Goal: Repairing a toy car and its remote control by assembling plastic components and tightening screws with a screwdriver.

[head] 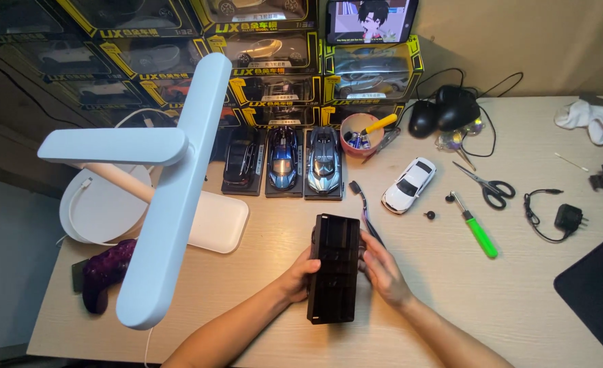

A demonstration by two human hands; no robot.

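Observation:
A long black rectangular base plate (333, 267) stands on edge on the wooden desk (451, 300), near its front. My left hand (300, 274) grips its left side and my right hand (381, 267) holds its right side. A white model car (408, 185) sits loose on the desk just beyond, to the right. A green-handled screwdriver (477, 230) and a small black wheel (429, 215) lie right of my right hand. A dark cable (364, 203) runs from behind the plate toward the back.
Three model cars on black bases (285, 161) line the back, before stacked boxed cars (281, 65). A white desk lamp (172, 184) overhangs the left side. Scissors (490, 185), a pink cup (360, 134), computer mice (444, 112), a charger (566, 218), a purple controller (103, 269) lie around.

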